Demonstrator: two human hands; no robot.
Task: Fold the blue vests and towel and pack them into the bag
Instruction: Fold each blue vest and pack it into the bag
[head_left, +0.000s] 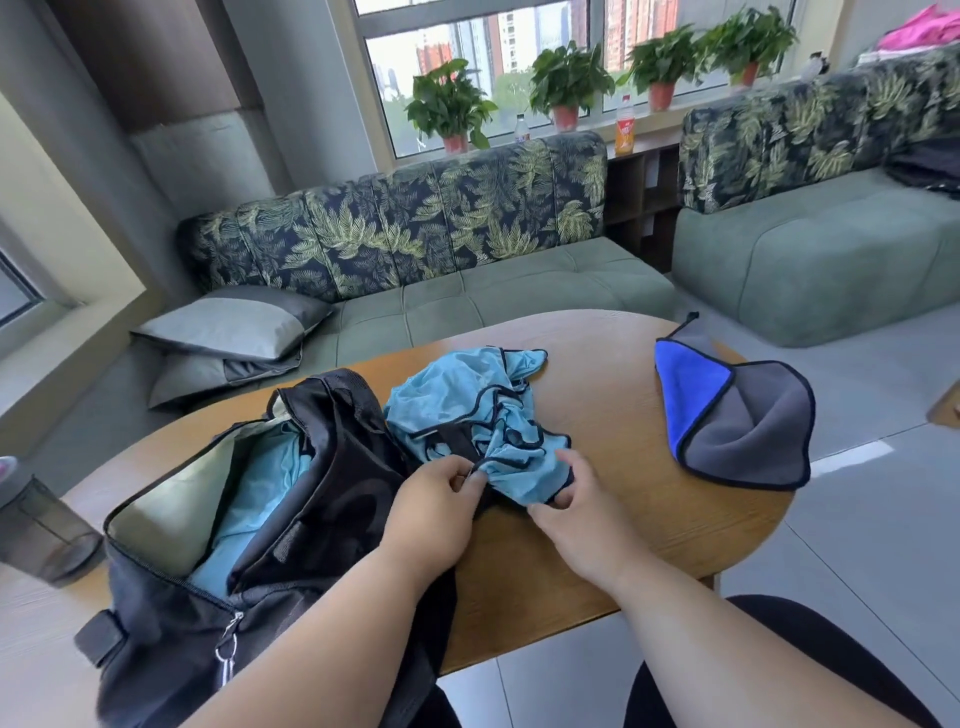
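Both hands pinch the crumpled blue vest (467, 410) at tabletop (623, 519) centre: left hand (434, 512), right hand (574, 512); open bag (249, 519) at nine o'clock, towel (737, 415) at two o'clock

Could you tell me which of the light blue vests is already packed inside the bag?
The vest in the bag, lying flat in the open black bag. The crumpled vest is on the table, gripped by both hands.
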